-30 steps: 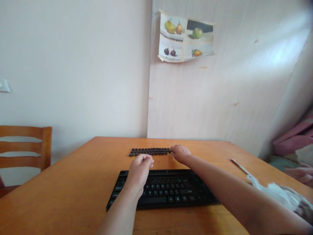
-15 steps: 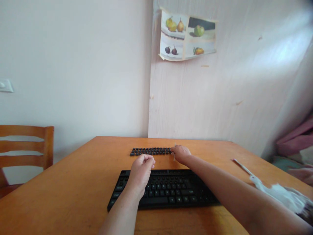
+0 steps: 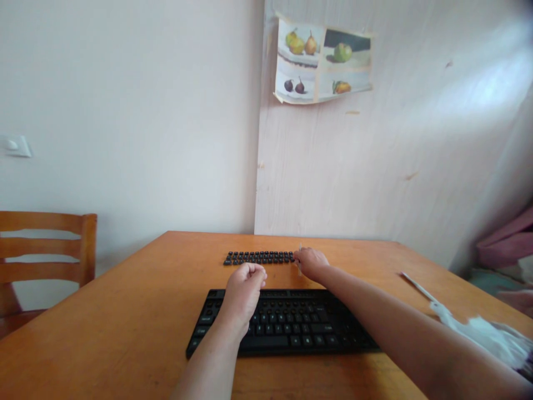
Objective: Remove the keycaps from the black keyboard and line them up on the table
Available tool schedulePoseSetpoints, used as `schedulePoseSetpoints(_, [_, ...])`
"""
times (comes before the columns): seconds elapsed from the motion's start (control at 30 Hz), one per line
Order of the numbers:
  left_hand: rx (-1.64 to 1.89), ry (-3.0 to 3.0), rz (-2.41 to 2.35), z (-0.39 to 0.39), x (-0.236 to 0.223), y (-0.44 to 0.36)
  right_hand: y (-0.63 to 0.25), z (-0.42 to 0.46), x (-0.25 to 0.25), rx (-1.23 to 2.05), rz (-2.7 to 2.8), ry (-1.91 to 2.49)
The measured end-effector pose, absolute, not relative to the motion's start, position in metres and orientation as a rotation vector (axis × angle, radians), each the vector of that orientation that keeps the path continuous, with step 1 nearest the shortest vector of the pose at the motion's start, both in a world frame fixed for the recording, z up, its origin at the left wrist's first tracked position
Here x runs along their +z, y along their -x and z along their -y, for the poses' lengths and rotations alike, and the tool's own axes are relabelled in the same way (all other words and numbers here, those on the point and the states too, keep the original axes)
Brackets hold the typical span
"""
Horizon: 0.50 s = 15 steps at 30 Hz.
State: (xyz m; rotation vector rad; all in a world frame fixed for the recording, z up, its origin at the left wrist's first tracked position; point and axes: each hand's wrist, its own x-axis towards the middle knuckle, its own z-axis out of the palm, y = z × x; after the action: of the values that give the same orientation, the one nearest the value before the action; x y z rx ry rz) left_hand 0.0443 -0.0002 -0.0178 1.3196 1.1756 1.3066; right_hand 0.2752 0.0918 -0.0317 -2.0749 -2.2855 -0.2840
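A black keyboard [image 3: 287, 341] lies flat on the table, with part of its upper key area showing small sockets without caps. Behind it, loose black keycaps [image 3: 260, 258] stand in rows. My left hand [image 3: 245, 286] is closed above the keyboard's left half, fingertips pressed together; whatever is in them is hidden. At the right end of the keycap rows, my right hand [image 3: 313, 263] is closed around a thin pale stick [image 3: 300, 246], its fingertips beside the last keycaps. My right forearm covers part of the keyboard's right side.
On the right of the wooden table [image 3: 125, 311] are a slim white stick [image 3: 417, 286] and a crumpled white plastic bag [image 3: 478, 333]. A wooden chair [image 3: 87, 250] stands at the left. Fruit pictures [image 3: 322, 61] hang on the wall behind. Blurred at the right edge is pink cloth [image 3: 508, 239].
The whole view has shifted slightly, so everything sits a little further right. Both hands keep nearly the same pose and place.
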Motion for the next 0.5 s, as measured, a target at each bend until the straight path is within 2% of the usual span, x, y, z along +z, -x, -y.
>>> schedulePoseSetpoints(0.5, [1.283, -1.367, -1.178, -0.0004, -0.0185, -0.0437, -0.2699, -0.0885, -0.0299, -0.27, 2.292, 1.997])
